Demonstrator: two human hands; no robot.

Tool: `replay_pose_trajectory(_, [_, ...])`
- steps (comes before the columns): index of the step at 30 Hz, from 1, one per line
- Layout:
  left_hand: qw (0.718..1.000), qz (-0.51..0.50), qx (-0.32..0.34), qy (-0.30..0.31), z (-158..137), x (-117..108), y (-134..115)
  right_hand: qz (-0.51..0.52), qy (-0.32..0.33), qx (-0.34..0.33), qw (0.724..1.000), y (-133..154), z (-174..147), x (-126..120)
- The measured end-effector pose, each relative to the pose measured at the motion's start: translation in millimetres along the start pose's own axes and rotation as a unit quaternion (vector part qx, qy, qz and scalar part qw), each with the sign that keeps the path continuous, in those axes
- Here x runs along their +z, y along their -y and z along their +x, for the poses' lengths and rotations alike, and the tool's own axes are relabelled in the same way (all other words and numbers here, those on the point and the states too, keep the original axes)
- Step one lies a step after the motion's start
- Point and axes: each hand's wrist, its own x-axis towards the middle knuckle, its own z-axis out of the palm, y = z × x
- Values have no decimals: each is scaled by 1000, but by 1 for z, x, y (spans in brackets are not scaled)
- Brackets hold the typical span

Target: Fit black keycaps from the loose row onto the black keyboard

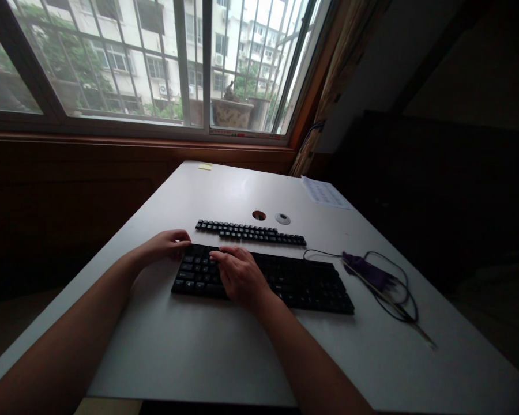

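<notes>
A black keyboard (305, 279) lies across the white table, some of its keys hidden beneath my right hand. My left hand (170, 243) is at its far left corner, with thumb and bent fingers gripping the edge. Over the left-middle part of the keys, my right hand (242, 274) has its fingers drawn together, pointing left. Whatever sits under or between those fingertips is too small to make out. Just behind the keyboard, loose black keycaps (251, 231) stand lined up in rows.
To the right, a cable (409, 288) loops around a purple cloth (367, 270) and a thin stick-like tool (415, 325). Farther back on the table (225, 193) are a cable hole (259, 215), its round cover (282, 219), papers (326, 193) and a yellow note (205, 166).
</notes>
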Motion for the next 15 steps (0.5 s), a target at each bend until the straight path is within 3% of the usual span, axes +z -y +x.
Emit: replay_pose_trajectory(15, [1000, 8, -3, -1, 0, 1, -2, -23, 21, -18, 999, -1, 1, 0])
